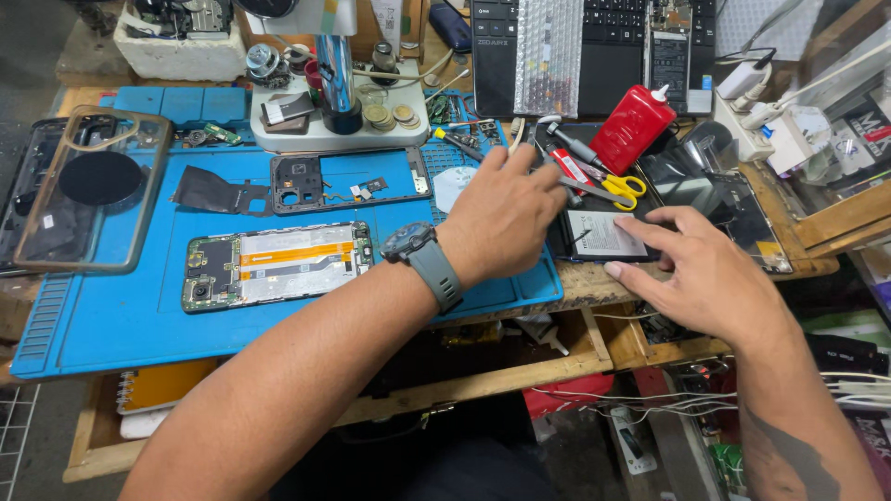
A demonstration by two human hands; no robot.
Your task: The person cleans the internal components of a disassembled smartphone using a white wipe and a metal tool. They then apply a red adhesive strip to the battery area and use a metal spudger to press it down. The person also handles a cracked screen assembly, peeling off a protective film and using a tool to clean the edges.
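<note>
An opened phone (274,264) with its circuit board and orange flex cable exposed lies on a blue work mat (111,315). My left hand (506,213), with a grey watch on its wrist, reaches across to the tools at the mat's right edge; its fingers are spread over a screwdriver (580,153) and hold nothing that I can see. My right hand (705,274) rests flat with its fingertips on a phone battery (603,234) that lies on a dark tray. Yellow-handled scissors (617,188) lie just beyond my left fingers.
A phone frame (348,181) and a black cover piece (209,193) lie farther back on the mat. A clear phone case (93,190) sits at the left. A red bottle (633,128), a microscope base (339,111), a keyboard (594,46) and chargers (770,116) crowd the back and right.
</note>
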